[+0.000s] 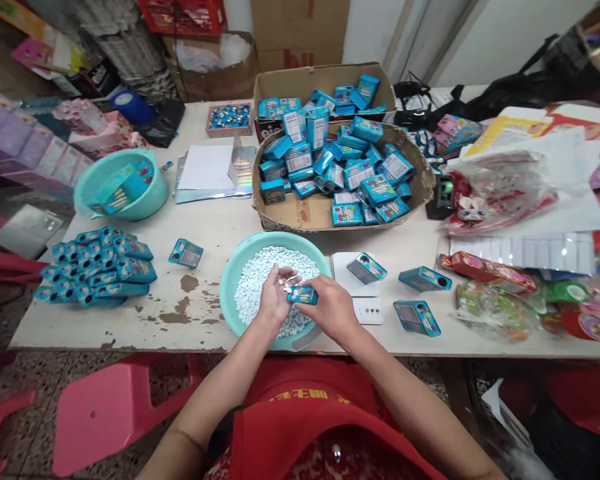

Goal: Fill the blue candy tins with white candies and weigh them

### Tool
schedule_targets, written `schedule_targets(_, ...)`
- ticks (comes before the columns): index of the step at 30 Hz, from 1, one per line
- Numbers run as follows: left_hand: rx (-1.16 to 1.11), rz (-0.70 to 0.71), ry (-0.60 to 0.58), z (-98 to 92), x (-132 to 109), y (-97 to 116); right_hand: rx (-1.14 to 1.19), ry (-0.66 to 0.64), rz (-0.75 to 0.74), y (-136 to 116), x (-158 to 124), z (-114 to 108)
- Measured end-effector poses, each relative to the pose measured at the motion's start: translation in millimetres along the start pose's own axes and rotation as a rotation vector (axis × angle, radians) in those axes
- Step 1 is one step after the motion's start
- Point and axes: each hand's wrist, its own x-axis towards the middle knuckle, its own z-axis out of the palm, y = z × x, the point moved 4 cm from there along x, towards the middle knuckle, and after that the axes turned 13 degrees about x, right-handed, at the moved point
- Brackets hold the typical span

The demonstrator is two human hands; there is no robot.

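A turquoise basin point(229, 313) full of small white candies point(260, 267) stands at the table's front edge. Over it, my right hand point(333, 307) grips a small blue box point(303, 295), held on its side. My left hand point(275, 293) is cupped against the box's end, with a few white candies in the fingers. To the right, one blue box point(367, 267) rests on a white scale point(365, 310). Two more blue boxes, a far one point(425, 279) and a near one point(417, 317), stand beside it with dark holes in their tops.
A cluster of blue boxes point(97, 267) and a lone box point(186, 253) are on the left. Behind the basin, a cardboard tray point(300, 217) holds many blue boxes. A second turquoise bowl point(150, 210) is at left; plastic-wrapped goods point(500, 310) lie at right.
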Motion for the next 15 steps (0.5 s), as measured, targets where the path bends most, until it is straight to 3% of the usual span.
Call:
schedule_targets(7, -0.047, -0.148, 0.107, -17.8, 3.2, -17.1, -0.092, -0.116, 0.064, 2.3, 5.2, 10.5)
schedule_targets(15, -0.024, -0.11, -0.006, -10.3, -4.4, -9.7, 0.015, -0.096, 0.044, -7.9, -0.8, -8.3)
